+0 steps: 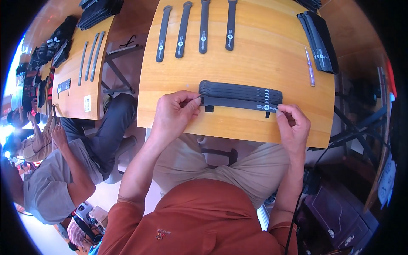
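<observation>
A dark grey fabric strap [238, 103] with a printed light logo lies lengthwise at the front of a fanned stack of similar straps [236, 89]. My left hand [176, 111] pinches its left end between thumb and fingers. At the opposite end, beside the logo, my right hand [294, 125] has thumb and fingertips closed on the strap's tip. Two short black tabs stick out below the stack, a left tab [209, 109] and a right tab [267, 114].
Several single straps [204, 27] lie spaced apart across the far side of the wooden table [272, 59]. A thin tool with a purple handle [312, 75] rests near a strap bundle [318, 44] at right. To the left, a co-worker [55, 187] sits at another table [93, 80].
</observation>
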A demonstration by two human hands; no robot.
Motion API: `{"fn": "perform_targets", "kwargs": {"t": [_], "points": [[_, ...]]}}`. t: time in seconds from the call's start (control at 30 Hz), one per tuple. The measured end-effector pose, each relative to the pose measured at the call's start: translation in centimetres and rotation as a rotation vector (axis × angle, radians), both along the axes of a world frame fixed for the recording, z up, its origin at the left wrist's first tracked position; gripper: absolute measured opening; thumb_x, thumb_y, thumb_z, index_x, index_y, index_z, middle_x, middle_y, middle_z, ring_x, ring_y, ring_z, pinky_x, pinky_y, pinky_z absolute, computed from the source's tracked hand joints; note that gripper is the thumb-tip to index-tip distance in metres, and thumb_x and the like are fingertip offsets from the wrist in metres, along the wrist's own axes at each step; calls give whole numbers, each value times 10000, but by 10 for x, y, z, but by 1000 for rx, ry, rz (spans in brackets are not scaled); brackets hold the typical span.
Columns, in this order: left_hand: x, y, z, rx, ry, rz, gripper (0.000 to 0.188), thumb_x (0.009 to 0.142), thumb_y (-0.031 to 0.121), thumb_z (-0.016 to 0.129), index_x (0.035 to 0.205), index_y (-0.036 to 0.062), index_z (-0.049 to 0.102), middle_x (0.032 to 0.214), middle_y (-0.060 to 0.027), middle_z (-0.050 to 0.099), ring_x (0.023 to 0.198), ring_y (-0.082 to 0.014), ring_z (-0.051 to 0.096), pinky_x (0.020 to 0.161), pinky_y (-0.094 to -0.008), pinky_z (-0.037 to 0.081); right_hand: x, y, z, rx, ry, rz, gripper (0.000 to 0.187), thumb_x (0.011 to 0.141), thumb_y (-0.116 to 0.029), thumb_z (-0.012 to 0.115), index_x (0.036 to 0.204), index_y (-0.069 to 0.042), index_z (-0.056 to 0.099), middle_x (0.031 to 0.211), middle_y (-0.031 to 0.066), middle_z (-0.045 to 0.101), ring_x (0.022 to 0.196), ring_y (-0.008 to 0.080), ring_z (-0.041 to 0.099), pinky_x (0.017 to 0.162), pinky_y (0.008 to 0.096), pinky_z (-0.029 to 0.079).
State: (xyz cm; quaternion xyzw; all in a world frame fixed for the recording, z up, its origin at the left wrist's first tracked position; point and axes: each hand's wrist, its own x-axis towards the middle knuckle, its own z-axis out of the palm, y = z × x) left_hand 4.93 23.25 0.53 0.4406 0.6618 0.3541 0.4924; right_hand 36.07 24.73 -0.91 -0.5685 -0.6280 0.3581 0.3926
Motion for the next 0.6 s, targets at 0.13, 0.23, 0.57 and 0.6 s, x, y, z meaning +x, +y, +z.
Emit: {"fn": "perform_targets", "kwargs": {"t": [0.13, 0.23, 0.57, 0.6], "points": [[0, 1, -1, -4, -20, 8, 147, 986, 62, 695, 1024, -69, 748, 737, -42, 709, 647, -66, 631, 617, -220, 512, 0, 1, 2, -17, -4, 8, 78, 906, 43, 683, 984, 50, 692, 868, 63, 663, 712, 99, 596, 638, 230, 465], [-2, 2, -2, -18, 39, -30, 149, 980, 59, 698, 1024, -76, 744, 736, -43, 710, 647, -64, 630, 609, -226, 508, 2, 1, 0, -21, 10, 7, 80, 908, 50, 680, 987, 55, 690, 877, 61, 666, 720, 95, 598, 641, 228, 466], [2, 5, 3, -108, 34, 7, 159, 978, 76, 716, 1045, -65, 742, 807, -43, 721, 695, -61, 649, 648, -208, 542, 2, 2, -1, -77, -15, -42, 158, 894, 22, 703, 1049, 48, 712, 842, 57, 658, 702, 90, 588, 639, 235, 476], [3, 5, 4, -119, 44, 20, 154, 976, 73, 717, 1040, -64, 743, 803, -44, 721, 688, -62, 648, 643, -208, 541, 2, 2, 0, -78, -14, -36, 161, 893, 22, 702, 1052, 48, 713, 837, 55, 657, 698, 90, 587, 637, 236, 477]]}}
